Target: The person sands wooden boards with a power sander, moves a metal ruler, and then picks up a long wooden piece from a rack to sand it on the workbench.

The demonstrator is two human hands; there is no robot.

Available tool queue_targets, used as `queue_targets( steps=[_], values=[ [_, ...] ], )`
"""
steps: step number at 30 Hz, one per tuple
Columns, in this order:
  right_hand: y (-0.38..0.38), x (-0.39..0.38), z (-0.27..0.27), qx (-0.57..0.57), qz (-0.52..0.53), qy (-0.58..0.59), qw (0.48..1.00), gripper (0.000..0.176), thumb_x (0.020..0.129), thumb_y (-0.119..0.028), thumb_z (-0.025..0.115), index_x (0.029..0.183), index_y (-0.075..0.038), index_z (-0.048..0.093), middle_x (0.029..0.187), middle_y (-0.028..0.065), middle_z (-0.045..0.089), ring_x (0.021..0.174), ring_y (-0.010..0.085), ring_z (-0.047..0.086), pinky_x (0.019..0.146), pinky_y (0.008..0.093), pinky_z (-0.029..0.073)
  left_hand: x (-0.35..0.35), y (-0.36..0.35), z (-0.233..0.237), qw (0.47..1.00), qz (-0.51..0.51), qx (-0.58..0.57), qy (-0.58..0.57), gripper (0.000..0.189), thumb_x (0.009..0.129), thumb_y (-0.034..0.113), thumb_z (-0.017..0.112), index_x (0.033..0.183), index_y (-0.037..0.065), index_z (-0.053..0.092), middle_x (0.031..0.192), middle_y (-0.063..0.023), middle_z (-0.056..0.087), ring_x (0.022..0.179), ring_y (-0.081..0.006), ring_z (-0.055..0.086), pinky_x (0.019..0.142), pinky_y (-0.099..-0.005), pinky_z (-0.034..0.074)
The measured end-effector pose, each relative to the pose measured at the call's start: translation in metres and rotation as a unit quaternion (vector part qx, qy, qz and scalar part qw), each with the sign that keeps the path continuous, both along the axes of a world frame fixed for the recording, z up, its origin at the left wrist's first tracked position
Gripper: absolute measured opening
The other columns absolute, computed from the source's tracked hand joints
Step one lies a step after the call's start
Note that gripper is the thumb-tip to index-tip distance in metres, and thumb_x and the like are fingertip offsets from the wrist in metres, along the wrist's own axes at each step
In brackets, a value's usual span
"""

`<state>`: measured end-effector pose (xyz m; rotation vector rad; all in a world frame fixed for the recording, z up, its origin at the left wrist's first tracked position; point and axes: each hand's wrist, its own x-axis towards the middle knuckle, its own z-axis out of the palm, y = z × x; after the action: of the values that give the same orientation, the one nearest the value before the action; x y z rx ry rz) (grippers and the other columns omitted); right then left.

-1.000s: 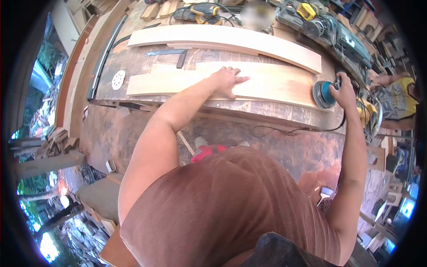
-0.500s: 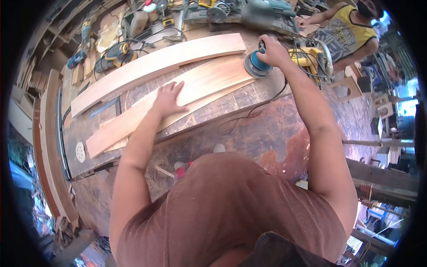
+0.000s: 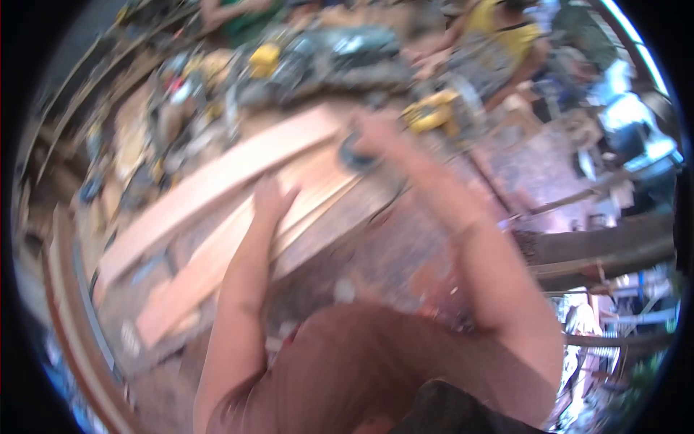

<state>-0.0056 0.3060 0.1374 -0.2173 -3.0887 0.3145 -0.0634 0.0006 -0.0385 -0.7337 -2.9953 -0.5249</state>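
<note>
Board [image 3: 224, 249] lies under the left hand [image 3: 271, 197], fingers spread flat, along the near edge of the worktop [image 3: 318, 226]; right hand [image 3: 374, 134] curls round a sander [image 3: 354, 153] at the board's right end; person in yellow [image 3: 499, 50] beyond the far right corner

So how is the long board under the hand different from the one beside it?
The near board has the left hand on it; no hand rests on the far board. The near board has the sander, held by the right hand, at its right end; the far board has no tool. The near board lies closer to the camera wearer than the far board. Both are long, pale wood on the workbench.
</note>
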Motion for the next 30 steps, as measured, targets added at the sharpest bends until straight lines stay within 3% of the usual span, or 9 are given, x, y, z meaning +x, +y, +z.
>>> queue_targets(
  steps=[2,4,10,17,20,21,23,28,30],
  values=[
    [0.002,0.006,0.001,0.063,0.034,0.045,0.996,0.052,0.079,-0.026,0.07,0.13,-0.018,0.062,0.122,0.0151,0.069,0.116,0.0356,0.066,0.098,0.0492,0.053,0.009,0.003,0.006,0.999,-0.017,0.029,0.013,0.071,0.091,0.063,0.062,0.123,0.001,0.065,0.123,-0.0305,0.066,0.126,-0.0462,0.055,0.111,-0.0531,0.041],
    [0.002,0.015,-0.009,0.029,0.072,0.047,0.996,0.055,0.08,-0.028,0.071,0.13,-0.012,0.057,0.118,0.0209,0.065,0.108,0.04,0.066,0.09,0.0512,0.055,0.028,0.0,0.021,0.999,-0.024,0.017,-0.033,0.061,0.092,0.058,0.063,0.111,0.0,0.068,0.122,-0.0272,0.062,0.121,-0.0443,0.054,0.105,-0.0552,0.043],
    [0.005,0.054,-0.019,0.0,0.03,0.077,0.997,0.056,0.079,-0.032,0.074,0.126,-0.009,0.054,0.121,0.0211,0.064,0.109,0.0405,0.065,0.089,0.0502,0.055,0.056,-0.001,0.029,0.999,-0.029,0.037,-0.013,0.056,0.093,0.054,0.064,0.11,0.001,0.068,0.122,-0.0262,0.061,0.123,-0.0427,0.052,0.104,-0.058,0.041],
    [0.02,0.034,-0.031,0.007,0.036,0.169,0.985,0.045,0.079,-0.032,0.073,0.116,-0.008,0.061,0.113,0.0201,0.066,0.11,0.0391,0.063,0.094,0.0483,0.052,0.057,0.001,0.035,0.997,-0.042,0.07,-0.009,0.047,0.093,0.046,0.067,0.108,0.001,0.069,0.122,-0.0243,0.062,0.117,-0.0422,0.056,0.105,-0.0515,0.044],
    [0.009,0.027,-0.014,0.018,-0.013,0.056,0.998,0.039,0.077,-0.026,0.069,0.109,-0.004,0.064,0.103,0.0217,0.069,0.102,0.0426,0.065,0.09,0.0508,0.054,0.058,-0.013,0.019,0.994,-0.091,0.051,0.02,0.049,0.096,0.044,0.063,0.121,0.003,0.067,0.13,-0.0238,0.06,0.124,-0.0421,0.053,0.11,-0.0516,0.041],
    [0.014,0.02,-0.022,0.046,0.0,0.052,0.998,0.049,0.085,-0.04,0.069,0.124,-0.01,0.06,0.126,0.0191,0.065,0.118,0.0368,0.063,0.098,0.0493,0.053,0.066,-0.021,0.018,0.992,-0.097,0.048,0.063,0.055,0.097,0.047,0.061,0.129,0.003,0.062,0.135,-0.0231,0.058,0.128,-0.0411,0.051,0.113,-0.0528,0.037],
    [0.003,0.02,-0.018,0.074,-0.001,0.034,0.997,0.053,0.086,-0.042,0.069,0.128,-0.01,0.058,0.132,0.0181,0.061,0.12,0.0361,0.062,0.097,0.0495,0.053,0.082,-0.038,0.034,0.995,-0.102,-0.005,0.006,0.074,0.096,0.054,0.059,0.148,0.003,0.048,0.15,-0.0228,0.049,0.143,-0.0383,0.041,0.122,-0.0536,0.025],
    [-0.056,0.029,-0.012,0.095,0.035,0.055,0.993,0.057,0.086,-0.042,0.07,0.133,-0.012,0.058,0.129,0.0199,0.062,0.121,0.0353,0.062,0.098,0.0497,0.053,0.1,-0.06,0.041,0.993,-0.109,-0.036,-0.017,0.094,0.09,0.062,0.063,0.157,0.002,0.035,0.16,-0.0234,0.038,0.152,-0.037,0.03,0.126,-0.0536,0.017],
    [-0.098,0.031,-0.002,0.057,0.015,-0.033,0.998,0.056,0.086,-0.04,0.069,0.134,-0.013,0.058,0.128,0.0201,0.064,0.122,0.0341,0.061,0.1,0.0493,0.052,0.097,-0.062,0.038,0.992,-0.125,-0.028,-0.016,0.1,0.088,0.064,0.064,0.158,0.0,0.032,0.161,-0.024,0.035,0.154,-0.0363,0.027,0.127,-0.054,0.015]
  ],
)
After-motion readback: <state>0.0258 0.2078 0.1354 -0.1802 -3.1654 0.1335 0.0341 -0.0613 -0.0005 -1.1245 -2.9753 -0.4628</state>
